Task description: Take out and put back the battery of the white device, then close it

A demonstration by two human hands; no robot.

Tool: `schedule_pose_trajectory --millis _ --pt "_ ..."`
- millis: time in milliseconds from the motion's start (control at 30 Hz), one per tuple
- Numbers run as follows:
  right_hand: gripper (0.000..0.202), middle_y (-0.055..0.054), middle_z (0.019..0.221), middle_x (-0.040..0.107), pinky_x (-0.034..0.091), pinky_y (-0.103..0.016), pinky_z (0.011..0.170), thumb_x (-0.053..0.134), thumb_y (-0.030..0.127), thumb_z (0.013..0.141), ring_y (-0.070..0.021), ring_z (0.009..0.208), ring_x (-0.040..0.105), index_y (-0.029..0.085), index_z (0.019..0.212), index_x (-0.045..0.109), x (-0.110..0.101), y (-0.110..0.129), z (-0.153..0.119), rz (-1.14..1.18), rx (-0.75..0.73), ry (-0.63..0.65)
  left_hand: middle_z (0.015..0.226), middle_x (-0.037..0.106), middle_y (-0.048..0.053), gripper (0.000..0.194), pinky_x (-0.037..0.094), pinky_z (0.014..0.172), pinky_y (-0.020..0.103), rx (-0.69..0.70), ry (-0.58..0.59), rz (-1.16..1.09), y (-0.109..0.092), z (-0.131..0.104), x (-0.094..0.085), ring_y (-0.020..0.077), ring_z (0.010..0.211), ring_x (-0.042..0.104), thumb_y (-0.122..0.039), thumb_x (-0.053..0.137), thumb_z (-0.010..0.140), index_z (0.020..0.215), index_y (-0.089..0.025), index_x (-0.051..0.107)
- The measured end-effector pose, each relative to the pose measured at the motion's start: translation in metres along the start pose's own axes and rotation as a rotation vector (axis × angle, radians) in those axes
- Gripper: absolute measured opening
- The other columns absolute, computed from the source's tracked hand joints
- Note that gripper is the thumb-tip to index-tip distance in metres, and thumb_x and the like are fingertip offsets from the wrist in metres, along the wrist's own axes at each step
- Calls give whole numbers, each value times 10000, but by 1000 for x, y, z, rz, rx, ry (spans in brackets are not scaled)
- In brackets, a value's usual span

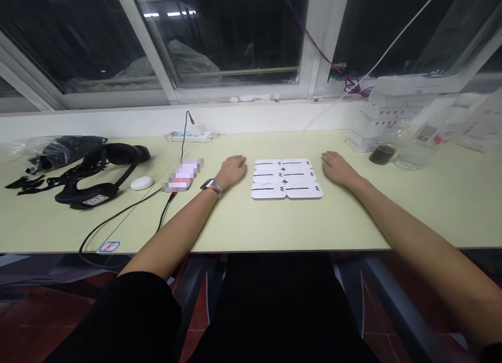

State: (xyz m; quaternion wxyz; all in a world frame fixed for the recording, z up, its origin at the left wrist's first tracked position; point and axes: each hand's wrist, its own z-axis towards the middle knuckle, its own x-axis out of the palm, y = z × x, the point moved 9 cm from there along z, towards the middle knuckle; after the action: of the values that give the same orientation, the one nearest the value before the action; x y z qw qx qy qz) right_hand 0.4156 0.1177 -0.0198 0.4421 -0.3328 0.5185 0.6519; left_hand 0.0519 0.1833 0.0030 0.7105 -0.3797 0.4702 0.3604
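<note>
Several white rounded cards [268, 190] lie on the table in two columns and three rows, edges close together. Each bears a black line and a black W-like mark. Left of them, my left hand [232, 170] rests on the tabletop, empty, its fingers relaxed and slightly bent. A watch [207, 184] with a woven multicoloured band is on that wrist. On the cards' other side lies my right hand [338, 168], also empty, fingers loosely extended towards the cards. Neither hand touches a card.
A phone-like object [182, 176], blurred out, lies left on a cable [167, 210]. Beyond it are a white oval case [141, 183], a black headset [104, 174] and a power strip [191, 137]. White boxes [386, 114], a dark-filled cup [381, 155] and a clear bottle [415, 148] stand right.
</note>
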Motion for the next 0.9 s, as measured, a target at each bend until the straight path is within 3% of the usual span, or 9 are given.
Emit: schedule_pose_trajectory --millis 100,267,433,600,900 --pt "514 -256 1475 621 407 -592 1232 348 353 1039 -412 1420 539 108 1412 603 11 -13 6 -77 12 49 1434 655 129 385 615 1018 508 -25 15 61 9 1 5 283 1214 694 -382 698 1069 1401 -193 649" --pt "527 -212 1559 577 391 -622 1238 301 434 1063 -402 1475 495 181 1431 582 20 -17 10 -163 32 78 1648 521 147 420 408 1253 615 -67 73 122 9 1 14 373 1524 485 -355 500 1150 1545 -234 575" --pt "535 -193 1566 578 398 -615 1234 275 446 1068 -392 1481 493 201 1428 587 20 -19 10 -200 36 68 1550 585 143 470 539 1124 590 -66 96 162 7 0 14 335 1353 626 -404 692 1067 1483 -204 604" --pt "539 -186 1550 594 405 -606 1230 283 469 1070 -389 1473 500 204 1412 603 20 -19 11 -220 34 62 1789 343 129 589 295 1297 596 -89 183 167 9 -1 22 402 1627 331 -401 248 1155 1695 -216 390" --pt "530 -187 1554 596 423 -613 1209 300 471 1068 -402 1462 508 213 1415 607 18 -19 11 -223 27 55 1808 299 135 669 263 1298 594 -95 221 174 8 0 22 408 1636 308 -424 185 1116 1720 -177 334"
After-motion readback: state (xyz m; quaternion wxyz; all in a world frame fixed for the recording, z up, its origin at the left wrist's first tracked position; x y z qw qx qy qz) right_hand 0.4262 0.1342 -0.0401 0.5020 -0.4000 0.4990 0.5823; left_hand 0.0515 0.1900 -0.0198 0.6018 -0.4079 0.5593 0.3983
